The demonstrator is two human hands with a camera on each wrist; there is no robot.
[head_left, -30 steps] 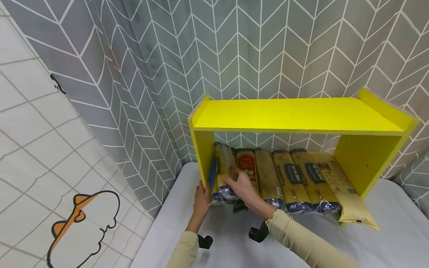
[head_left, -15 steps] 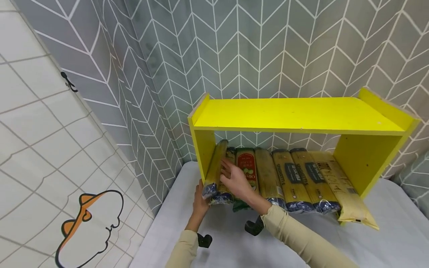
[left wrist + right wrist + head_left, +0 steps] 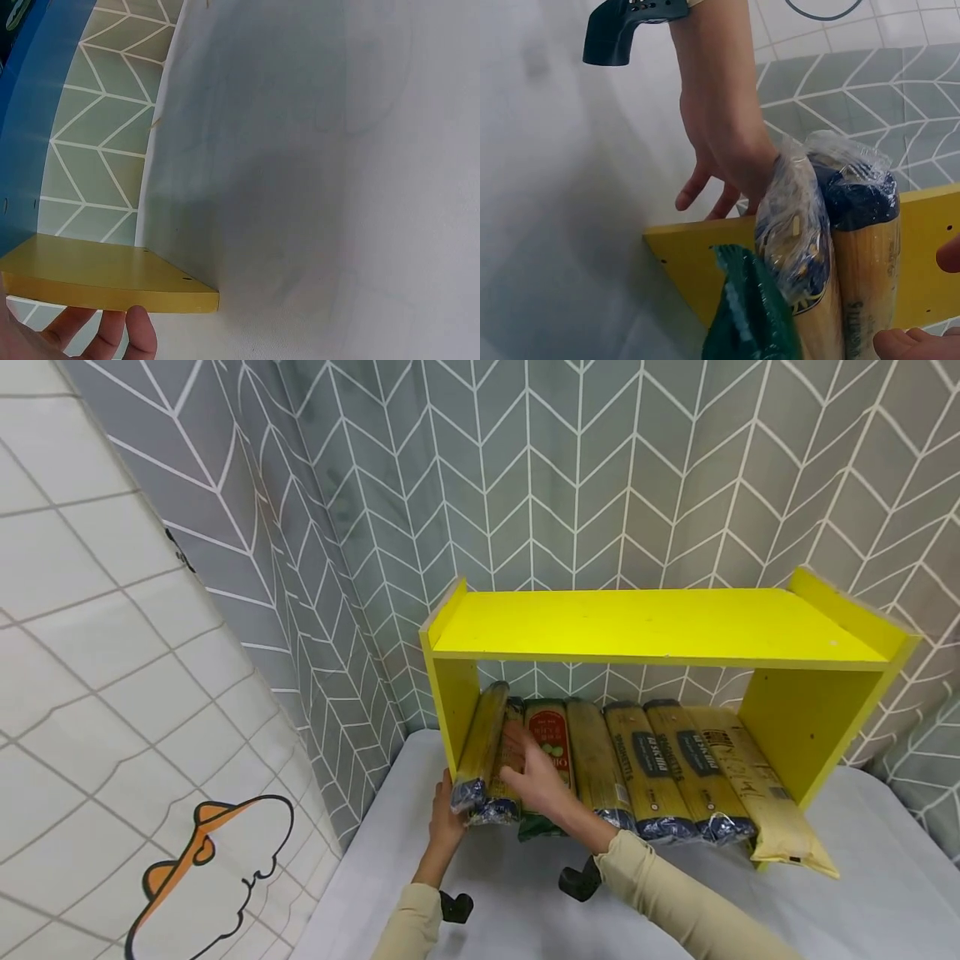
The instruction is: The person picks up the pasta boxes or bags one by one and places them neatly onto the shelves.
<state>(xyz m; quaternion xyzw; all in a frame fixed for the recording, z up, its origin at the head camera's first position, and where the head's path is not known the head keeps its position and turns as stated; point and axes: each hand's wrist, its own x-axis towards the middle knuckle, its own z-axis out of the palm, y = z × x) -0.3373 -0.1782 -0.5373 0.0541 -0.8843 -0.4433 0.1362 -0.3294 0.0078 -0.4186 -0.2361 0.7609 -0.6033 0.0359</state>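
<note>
My left hand (image 3: 447,820) is at the lower left of a yellow shelf unit (image 3: 660,622). In the left wrist view its bent fingertips (image 3: 140,319) touch the outer face of the side panel (image 3: 112,270); its thumb is out of sight. A spaghetti packet (image 3: 482,743) with a blue end leans leftward against that panel inside. Close to it on the right lies another spaghetti packet (image 3: 501,797), partly covered by my right hand (image 3: 540,781). The right hand's fingers are spread, with thumb and fingertips apart. Whether they touch the second packet, I cannot tell.
Right of my hand, a red and green packet (image 3: 550,731), a plain spaghetti packet (image 3: 596,760), two blue-labelled packets (image 3: 652,768) and a cream bag (image 3: 757,785) stand in a row. The bag juts past the shelf front onto the white-covered table (image 3: 862,852).
My right hand has tipped the leftmost spaghetti packet left against the side panel, let go of it and shifted right. The left hand stays at the panel.
</note>
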